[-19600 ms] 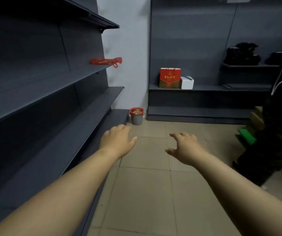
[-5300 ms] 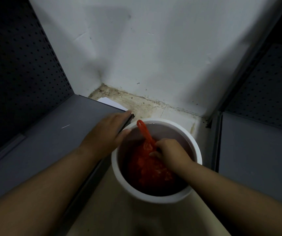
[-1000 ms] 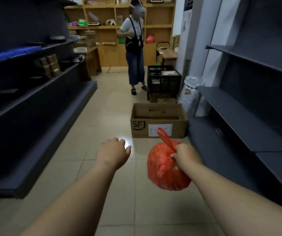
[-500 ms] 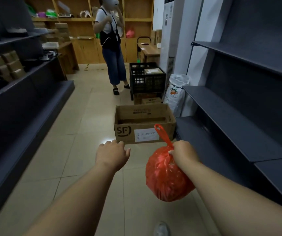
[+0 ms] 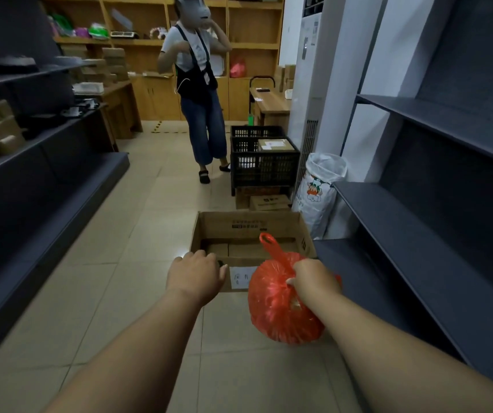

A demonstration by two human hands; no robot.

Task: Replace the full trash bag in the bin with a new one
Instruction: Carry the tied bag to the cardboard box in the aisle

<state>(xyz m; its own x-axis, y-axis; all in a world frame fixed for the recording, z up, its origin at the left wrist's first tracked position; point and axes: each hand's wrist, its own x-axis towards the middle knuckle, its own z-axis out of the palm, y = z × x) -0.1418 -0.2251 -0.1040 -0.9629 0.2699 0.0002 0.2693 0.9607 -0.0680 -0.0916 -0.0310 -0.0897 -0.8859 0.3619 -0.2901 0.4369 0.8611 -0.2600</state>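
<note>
My right hand is shut on the neck of a full red trash bag, which hangs in the air above the tiled floor; one looped handle sticks up past my fingers. My left hand is held out beside it, empty, fingers loosely curled. Just ahead of both hands stands an open brown cardboard box with smaller boxes inside. The bin is out of sight.
Dark grey shelving lines the right side and more shelves the left, forming an aisle. A person stands ahead beside black crates. A white sack leans by a white pillar.
I have moved forward along the aisle; the cardboard box is now right in front of my hands. The red bag stays in my right hand. The person ahead has shifted and raised both arms.
</note>
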